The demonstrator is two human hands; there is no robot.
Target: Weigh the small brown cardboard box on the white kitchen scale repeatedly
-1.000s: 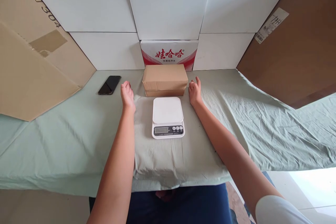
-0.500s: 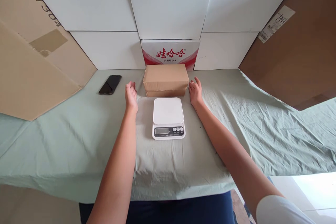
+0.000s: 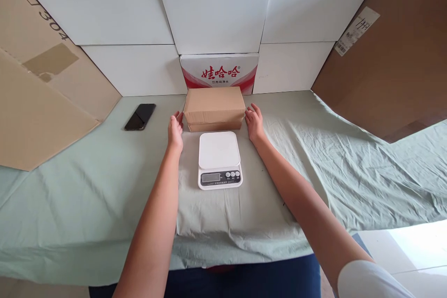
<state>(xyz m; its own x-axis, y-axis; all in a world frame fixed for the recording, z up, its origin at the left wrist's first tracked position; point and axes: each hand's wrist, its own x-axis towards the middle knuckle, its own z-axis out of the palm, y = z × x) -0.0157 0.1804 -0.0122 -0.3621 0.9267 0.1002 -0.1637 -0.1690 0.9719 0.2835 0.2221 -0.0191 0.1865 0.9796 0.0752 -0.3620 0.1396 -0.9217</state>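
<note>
At the far left a tilted cardboard sheet [image 3: 42, 102] leans over the worktop [image 3: 87, 195], and a black phone [image 3: 140, 116] lies flat beside its edge, with bare green cloth before it. The left hand [image 3: 175, 129] stands open, fingertips at the left end of the brown parcel [image 3: 214, 107], gripping nothing. The parcel sits at the back, against a red-and-white carton [image 3: 219, 72], just behind the white scale [image 3: 219, 159]. The right hand [image 3: 254, 122], grip open too, rests at the parcel's right end. Rightward, rumpled cloth lies free up to a brown board [image 3: 391, 65].
</note>
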